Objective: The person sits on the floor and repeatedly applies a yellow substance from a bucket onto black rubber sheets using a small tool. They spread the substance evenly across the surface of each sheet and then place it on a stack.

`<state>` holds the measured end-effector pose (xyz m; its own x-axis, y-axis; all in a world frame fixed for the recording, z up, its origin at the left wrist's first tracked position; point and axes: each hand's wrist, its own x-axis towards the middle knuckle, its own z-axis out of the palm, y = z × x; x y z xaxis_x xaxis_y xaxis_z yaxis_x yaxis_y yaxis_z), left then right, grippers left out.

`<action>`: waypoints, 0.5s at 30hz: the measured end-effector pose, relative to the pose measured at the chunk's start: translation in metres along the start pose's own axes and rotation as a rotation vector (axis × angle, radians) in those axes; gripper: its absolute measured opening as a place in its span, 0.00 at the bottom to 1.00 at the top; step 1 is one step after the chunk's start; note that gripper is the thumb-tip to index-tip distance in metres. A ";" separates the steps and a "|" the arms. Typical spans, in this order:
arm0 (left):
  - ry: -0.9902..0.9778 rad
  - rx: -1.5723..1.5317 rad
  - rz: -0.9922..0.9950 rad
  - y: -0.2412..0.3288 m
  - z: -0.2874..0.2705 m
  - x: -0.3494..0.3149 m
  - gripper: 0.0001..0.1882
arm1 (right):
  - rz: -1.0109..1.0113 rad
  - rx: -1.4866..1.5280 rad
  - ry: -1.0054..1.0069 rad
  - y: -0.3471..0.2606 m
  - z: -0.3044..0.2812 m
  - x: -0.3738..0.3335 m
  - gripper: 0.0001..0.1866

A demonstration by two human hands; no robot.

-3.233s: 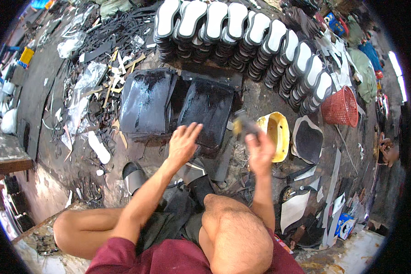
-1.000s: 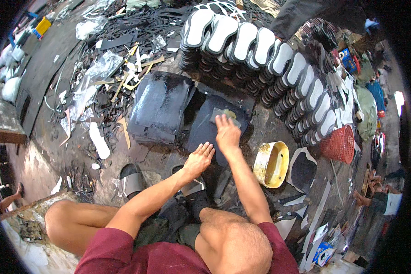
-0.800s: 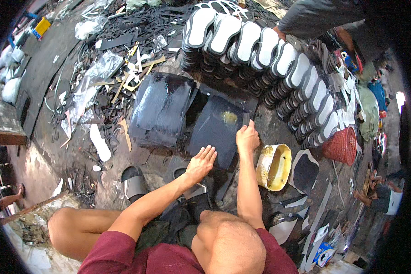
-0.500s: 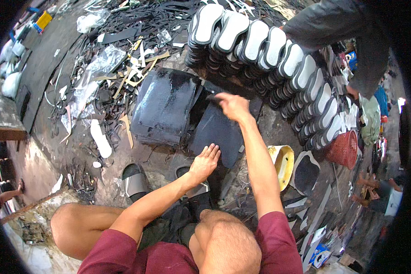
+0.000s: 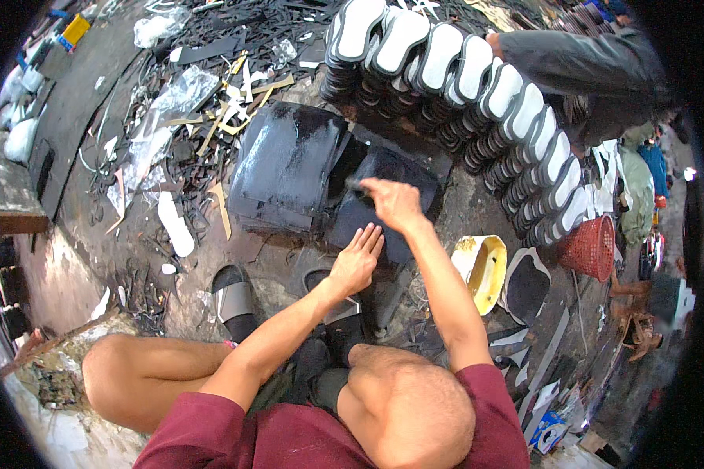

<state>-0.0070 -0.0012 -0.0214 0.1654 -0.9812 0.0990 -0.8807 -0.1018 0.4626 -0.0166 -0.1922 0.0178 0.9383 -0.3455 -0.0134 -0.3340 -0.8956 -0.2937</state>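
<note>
Left hand (image 5: 356, 262) laid flat on near part of dark sheet (image 5: 387, 166), fingers extended, nearly pressed together. Right hand (image 5: 400, 205) held over same sheet, fingers curled, small dark tool (image 5: 357, 185) pinched at fingertips; tool blurred, contact with sheet cannot be told. Sheet located in front of the person, just right of 1 pile of glossy dark sheets (image 5: 285, 168). Yellow tub (image 5: 489, 275) placed right of sheet, pale-edged black piece (image 5: 528, 285) just beside it. White-topped soles (image 5: 442, 53) stacked in curved row beyond; red basket (image 5: 592, 246) set near row's right end. Another person's dark grey garment (image 5: 579, 62) seen behind soles. 2 grey-strapped sandals (image 5: 235, 301) worn on feet below.
</note>
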 end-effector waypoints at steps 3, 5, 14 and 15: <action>0.194 -0.232 0.014 0.034 0.017 -0.023 0.27 | -0.143 0.077 0.020 -0.039 0.019 -0.043 0.18; -0.265 -0.318 -0.067 0.069 0.013 -0.031 0.21 | -0.206 0.098 0.048 -0.052 0.023 -0.076 0.16; -0.046 -0.115 0.058 0.037 -0.005 0.006 0.37 | 0.213 0.658 0.535 -0.023 -0.154 -0.094 0.17; -0.098 -0.081 0.050 0.025 -0.009 0.015 0.35 | 0.167 0.760 0.620 0.003 -0.160 -0.084 0.18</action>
<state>-0.0223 -0.0173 -0.0004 0.0748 -0.9964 0.0393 -0.8471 -0.0427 0.5297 -0.1105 -0.2110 0.1704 0.5997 -0.7301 0.3277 -0.1084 -0.4799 -0.8706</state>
